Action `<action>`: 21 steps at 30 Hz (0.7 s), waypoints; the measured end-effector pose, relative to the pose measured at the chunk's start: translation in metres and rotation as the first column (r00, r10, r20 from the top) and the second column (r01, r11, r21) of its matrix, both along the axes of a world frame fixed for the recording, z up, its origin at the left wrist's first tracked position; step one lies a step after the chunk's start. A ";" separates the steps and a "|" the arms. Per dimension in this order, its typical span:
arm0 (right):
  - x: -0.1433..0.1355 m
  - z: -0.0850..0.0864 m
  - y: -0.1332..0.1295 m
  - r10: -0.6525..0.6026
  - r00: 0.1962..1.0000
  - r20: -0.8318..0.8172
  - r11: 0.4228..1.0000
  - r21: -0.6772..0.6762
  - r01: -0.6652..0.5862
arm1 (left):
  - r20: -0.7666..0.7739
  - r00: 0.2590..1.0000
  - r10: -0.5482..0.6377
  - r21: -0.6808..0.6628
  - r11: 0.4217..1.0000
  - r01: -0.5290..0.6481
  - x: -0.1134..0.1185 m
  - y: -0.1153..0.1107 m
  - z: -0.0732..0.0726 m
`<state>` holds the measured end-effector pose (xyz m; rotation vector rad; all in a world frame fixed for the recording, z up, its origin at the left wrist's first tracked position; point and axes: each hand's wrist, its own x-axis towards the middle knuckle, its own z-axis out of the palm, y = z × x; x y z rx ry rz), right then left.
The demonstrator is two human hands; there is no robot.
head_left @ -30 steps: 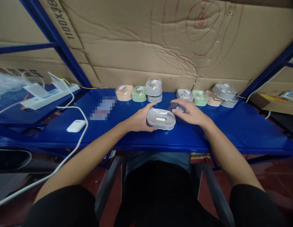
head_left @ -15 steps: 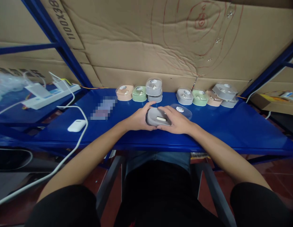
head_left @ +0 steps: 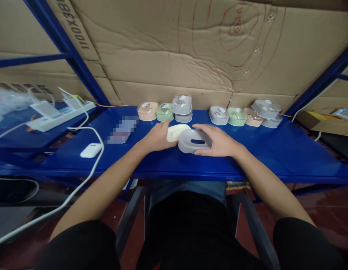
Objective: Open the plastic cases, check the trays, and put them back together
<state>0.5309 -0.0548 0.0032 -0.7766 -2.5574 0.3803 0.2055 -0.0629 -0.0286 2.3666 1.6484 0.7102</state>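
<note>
Near the front of the blue table, my left hand [head_left: 159, 137] holds a cream oval piece [head_left: 176, 132] by its left side. My right hand [head_left: 218, 140] grips a grey oval shell [head_left: 187, 144] with a long slot, through which blue shows. The shell's left end overlaps the cream piece's right edge. Behind my hands, on the left, stand an orange case [head_left: 147, 111], a green case [head_left: 165, 111] and two stacked grey cases [head_left: 182, 104], with clear lids. The clear lid seen earlier beside my right hand cannot be made out.
Further right stand a grey case [head_left: 218, 115], a green case [head_left: 237, 117], an orange case [head_left: 253, 117] and stacked grey cases [head_left: 266, 108]. On the left are a blurred-out flat object [head_left: 123, 129], a white earbud case [head_left: 91, 150], a white cable [head_left: 96, 161] and a power strip [head_left: 61, 117].
The grey shell and cream piece, together before, are now apart. My left hand has moved left with the cream piece, and my right hand slightly right with the shell.
</note>
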 end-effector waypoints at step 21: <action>0.015 -0.012 0.042 -0.604 0.740 0.295 0.785 0.056 0.618 | -0.171 0.970 0.174 -0.001 0.984 -0.177 -0.003 0.001 -0.002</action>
